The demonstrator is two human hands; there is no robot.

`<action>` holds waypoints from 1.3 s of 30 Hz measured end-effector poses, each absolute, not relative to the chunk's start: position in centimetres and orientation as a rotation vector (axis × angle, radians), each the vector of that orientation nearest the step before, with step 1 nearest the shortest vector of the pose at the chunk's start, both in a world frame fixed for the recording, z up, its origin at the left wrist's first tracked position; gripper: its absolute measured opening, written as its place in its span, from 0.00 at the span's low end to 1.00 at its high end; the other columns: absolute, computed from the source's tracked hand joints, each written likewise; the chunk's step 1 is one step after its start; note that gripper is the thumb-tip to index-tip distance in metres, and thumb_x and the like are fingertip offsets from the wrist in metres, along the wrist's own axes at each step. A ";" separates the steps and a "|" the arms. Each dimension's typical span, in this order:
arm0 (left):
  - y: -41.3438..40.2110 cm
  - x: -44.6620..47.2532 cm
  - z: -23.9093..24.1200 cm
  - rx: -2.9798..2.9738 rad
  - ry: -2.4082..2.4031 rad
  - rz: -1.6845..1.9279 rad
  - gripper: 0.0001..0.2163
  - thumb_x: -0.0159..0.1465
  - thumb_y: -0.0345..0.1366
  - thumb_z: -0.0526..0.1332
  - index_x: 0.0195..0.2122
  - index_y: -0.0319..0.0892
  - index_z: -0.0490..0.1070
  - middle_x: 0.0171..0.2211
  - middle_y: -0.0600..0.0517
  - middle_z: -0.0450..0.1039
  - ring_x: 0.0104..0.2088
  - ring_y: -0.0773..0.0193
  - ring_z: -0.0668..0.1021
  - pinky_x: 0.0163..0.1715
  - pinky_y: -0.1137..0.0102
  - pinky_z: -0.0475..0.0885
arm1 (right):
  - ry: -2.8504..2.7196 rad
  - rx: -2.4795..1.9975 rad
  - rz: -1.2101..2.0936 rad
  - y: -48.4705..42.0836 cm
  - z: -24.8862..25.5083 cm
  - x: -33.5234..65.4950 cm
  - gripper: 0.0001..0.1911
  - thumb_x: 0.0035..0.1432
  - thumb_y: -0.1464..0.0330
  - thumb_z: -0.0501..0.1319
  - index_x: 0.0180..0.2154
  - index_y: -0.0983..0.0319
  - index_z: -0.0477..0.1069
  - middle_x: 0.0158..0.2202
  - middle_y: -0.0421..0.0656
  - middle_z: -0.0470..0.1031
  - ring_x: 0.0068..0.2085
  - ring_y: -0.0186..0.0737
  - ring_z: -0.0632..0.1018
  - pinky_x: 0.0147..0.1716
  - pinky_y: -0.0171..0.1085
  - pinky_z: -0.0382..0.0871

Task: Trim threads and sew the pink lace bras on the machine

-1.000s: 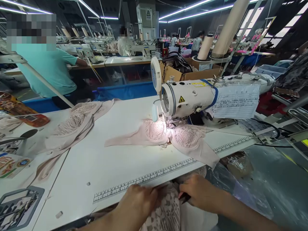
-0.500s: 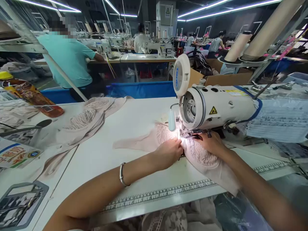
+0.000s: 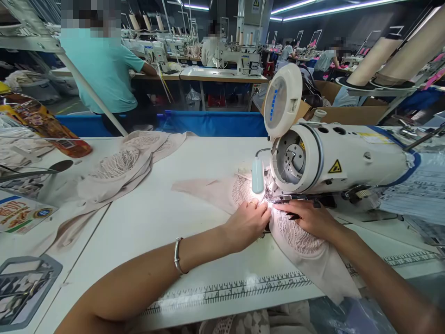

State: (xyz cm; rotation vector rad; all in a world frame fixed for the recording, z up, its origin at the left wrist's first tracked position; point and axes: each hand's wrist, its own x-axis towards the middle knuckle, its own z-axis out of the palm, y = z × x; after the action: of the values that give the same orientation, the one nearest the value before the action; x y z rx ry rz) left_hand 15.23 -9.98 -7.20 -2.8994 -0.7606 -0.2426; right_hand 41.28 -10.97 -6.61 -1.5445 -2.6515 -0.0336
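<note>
Holds the left hand (image 3: 247, 225) at the middle of a pale pink lace-and-cloth bra (image 3: 299, 234), with fingers bunched together on the fabric beside the needle area; cannot tell whether pinching the cloth or only pressing on it. Wears a silvery metal bangle (image 3: 177, 256) on the left wrist. Lays the right hand (image 3: 311, 220) over the upper edge of the right cup, with fingers close together, stretched toward the left fingertips, and closed around a dark, pointed tool (image 3: 294, 216), mostly hidden beneath them. Has the bra spread on the white tabletop (image 3: 205, 227), one wing running left, the other lying across the black printed ruler scale (image 3: 243, 290). Has both hands just below a cream, cylindrical sewing machine head (image 3: 342, 155) with round end cover (image 3: 282, 99) swung open. Has, well to the left, pale pink lace pieces (image 3: 116, 163) near a yellow-capped bottle of amber drink (image 3: 45, 123). Faces a person in a turquoise shirt (image 3: 99, 72), with back turned.
</note>
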 end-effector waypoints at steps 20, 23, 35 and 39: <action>-6.5 13.8 -7.5 -3.024 -0.818 -0.492 0.16 0.70 0.24 0.50 0.50 0.45 0.72 0.46 0.47 0.77 0.40 0.57 0.74 0.41 0.63 0.62 | -2.490 -1.725 0.182 -12.3 -5.3 38.1 0.23 0.52 0.78 0.53 0.45 0.54 0.74 0.42 0.39 0.82 0.40 0.41 0.80 0.31 0.34 0.67; -6.2 13.8 -7.7 -3.011 -0.782 -0.513 0.16 0.70 0.23 0.49 0.49 0.44 0.73 0.45 0.46 0.77 0.40 0.58 0.74 0.40 0.63 0.63 | -2.387 -1.822 0.248 -12.0 -5.1 37.4 0.08 0.58 0.71 0.56 0.36 0.56 0.73 0.33 0.40 0.80 0.34 0.41 0.78 0.30 0.35 0.65; -11.7 16.6 -6.6 -2.821 -0.887 -0.334 0.16 0.71 0.43 0.55 0.39 0.33 0.74 0.35 0.42 0.74 0.37 0.52 0.75 0.38 0.60 0.72 | -2.169 -1.791 0.044 -10.6 -9.5 38.6 0.08 0.60 0.71 0.59 0.41 0.59 0.74 0.38 0.46 0.83 0.37 0.45 0.83 0.34 0.38 0.75; -12.9 17.2 -7.3 -2.690 -0.907 -0.289 0.20 0.71 0.38 0.52 0.55 0.24 0.69 0.53 0.30 0.72 0.52 0.44 0.75 0.53 0.53 0.70 | -2.188 -1.760 -0.023 -10.5 -9.7 38.8 0.12 0.63 0.70 0.57 0.45 0.60 0.76 0.38 0.49 0.83 0.40 0.49 0.83 0.39 0.44 0.77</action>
State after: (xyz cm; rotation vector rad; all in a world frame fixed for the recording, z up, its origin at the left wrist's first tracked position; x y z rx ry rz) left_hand 17.20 -12.86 -7.30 -2.6903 -0.9066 -0.2887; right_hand 38.80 -10.53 -9.68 -1.7597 -2.1885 -0.0228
